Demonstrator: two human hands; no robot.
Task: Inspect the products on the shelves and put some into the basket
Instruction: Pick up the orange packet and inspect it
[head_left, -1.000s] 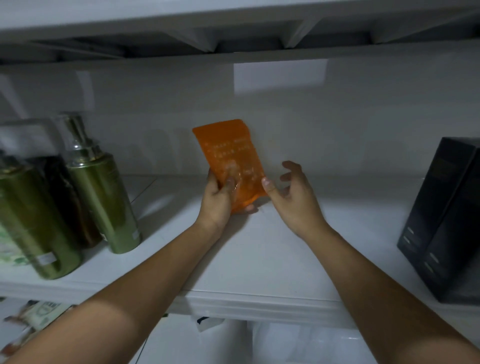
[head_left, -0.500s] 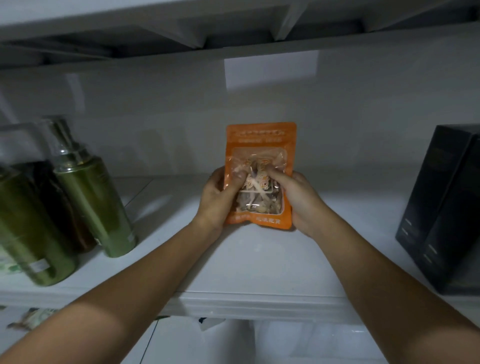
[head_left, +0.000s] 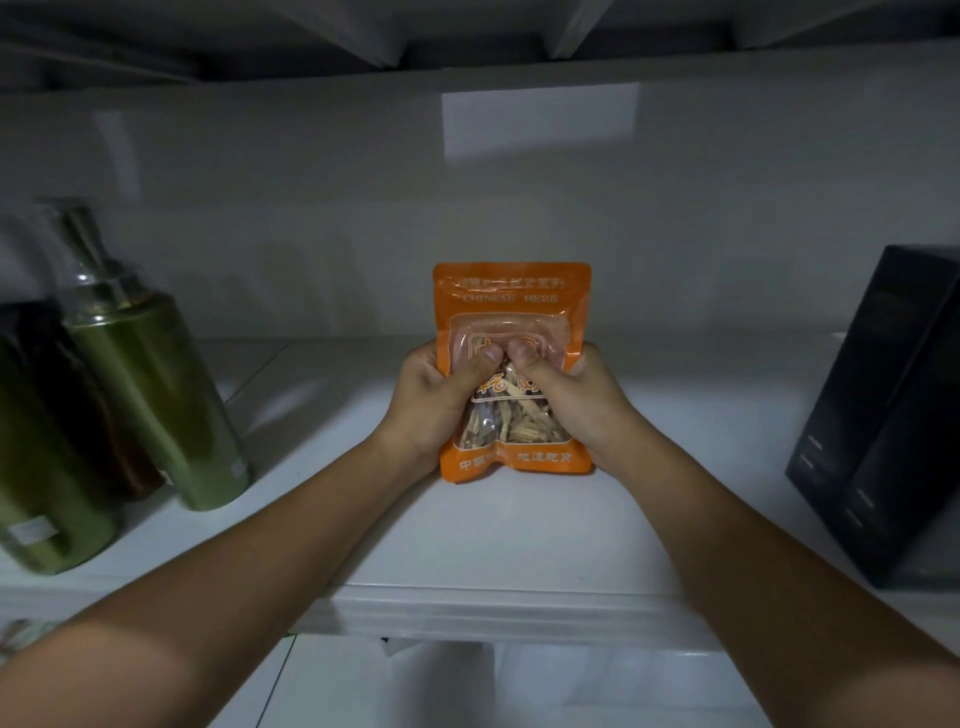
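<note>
**Pouch under inspection; nothing in a basket that we can see**

We hold one orange pouch upright at the centre of the view, front face toward us, over the white shelf. Whether its bottom edge rests on the shelf or hangs just above it, we cannot tell.

Hands: our left hand wraps the pouch's 9 o'clock edge, thumb pressed onto the clear window. Our right hand does the same at the 3 o'clock edge. The two thumbs nearly meet at the middle of the window. Both hands are curled round the pouch, neither one spread.

Contents: pale dried strips show through the window below the thumbs. Print along the top reads "CHINESE HERB"; the other lettering is too soft to read.

Around it: green pump bottles stand well apart at 9 o'clock. Dark boxes stand well apart at 3 o'clock.

Progress, as we judge it: we are in the inspecting part, on this one product. No basket is in view, so we cannot say what has gone in. Left to do: settle on the pouch, basket it or set it back, then check the bottles and boxes.
</note>
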